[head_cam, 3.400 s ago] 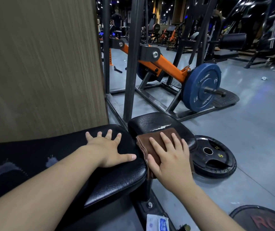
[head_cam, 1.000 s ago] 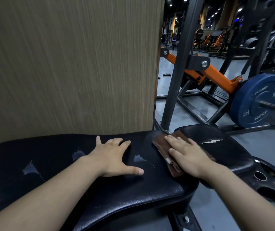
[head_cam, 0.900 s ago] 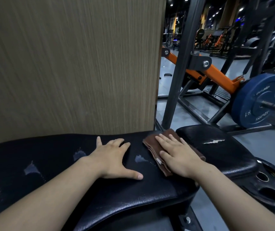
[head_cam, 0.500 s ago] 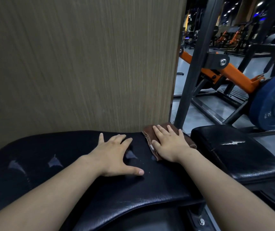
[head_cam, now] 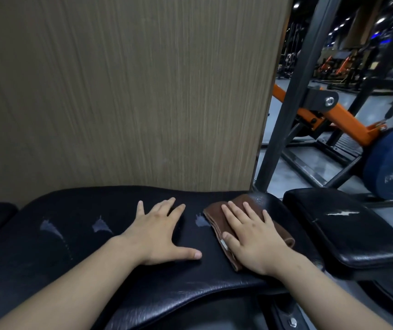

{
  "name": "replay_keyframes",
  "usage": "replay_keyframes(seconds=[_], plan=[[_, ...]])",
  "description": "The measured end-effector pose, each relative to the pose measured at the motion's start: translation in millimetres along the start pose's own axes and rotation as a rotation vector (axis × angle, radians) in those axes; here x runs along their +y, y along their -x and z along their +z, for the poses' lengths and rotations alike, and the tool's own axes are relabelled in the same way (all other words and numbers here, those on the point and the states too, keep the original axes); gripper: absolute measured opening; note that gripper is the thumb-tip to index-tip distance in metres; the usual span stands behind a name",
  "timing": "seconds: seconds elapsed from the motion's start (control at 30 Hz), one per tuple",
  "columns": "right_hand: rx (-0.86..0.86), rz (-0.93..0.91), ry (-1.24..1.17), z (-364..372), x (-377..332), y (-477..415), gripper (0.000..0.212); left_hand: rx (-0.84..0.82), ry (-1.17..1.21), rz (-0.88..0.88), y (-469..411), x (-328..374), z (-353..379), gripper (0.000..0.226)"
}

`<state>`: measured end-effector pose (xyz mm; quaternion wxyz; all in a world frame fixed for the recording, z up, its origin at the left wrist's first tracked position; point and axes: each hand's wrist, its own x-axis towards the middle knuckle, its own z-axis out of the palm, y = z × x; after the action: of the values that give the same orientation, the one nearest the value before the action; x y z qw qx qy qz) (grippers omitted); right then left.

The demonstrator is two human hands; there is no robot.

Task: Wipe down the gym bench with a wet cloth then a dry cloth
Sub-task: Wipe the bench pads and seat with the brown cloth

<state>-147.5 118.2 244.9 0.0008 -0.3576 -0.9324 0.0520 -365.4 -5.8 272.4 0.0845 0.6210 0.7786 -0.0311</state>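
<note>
The wiping looks part-way through. The right hand [head_cam: 255,236] presses a folded brown cloth [head_cam: 282,233] flat, fingers straight and holding nothing, near the right end of the long bench [head_cam: 119,270]. I cannot tell whether this cloth is wet or dry. The left hand [head_cam: 159,232] rests on bare padding just beside it, fingers spread wide. The bench's long axis runs left to right, and the cloth's folded edge faces left.
</note>
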Motion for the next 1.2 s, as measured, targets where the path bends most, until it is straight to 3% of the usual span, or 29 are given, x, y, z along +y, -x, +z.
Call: replay_keyframes(seconds=[0.33, 0.5, 0.73, 1.03, 1.2], plan=[[0.034, 0.051, 0.001, 5.5, -26.6, 30.1, 0.093, 0.084, 0.089, -0.069, 44.4, -31.2, 16.4, 0.129], [-0.013, 0.154, -0.002, 3.4, -31.4, 25.0, 0.074, 0.110, 0.103, -0.031, 39.5, -22.4, 16.1, 0.126], [0.060, 0.316, -0.055, 5.3, -44.8, 20.5, 0.072, 0.128, 0.119, 0.009, 33.7, -7.5, 20.2, 0.124], [0.069, 0.309, -0.078, 2.9, -37.7, 19.3, 0.073, 0.154, 0.085, 0.005, 45.2, -15.4, 26.6, 0.117], [0.048, 0.396, -0.119, -7.6, -1.8, 14.6, 0.073, 0.177, 0.082, -0.008, 53.0, -32.3, 23.8, 0.120]])
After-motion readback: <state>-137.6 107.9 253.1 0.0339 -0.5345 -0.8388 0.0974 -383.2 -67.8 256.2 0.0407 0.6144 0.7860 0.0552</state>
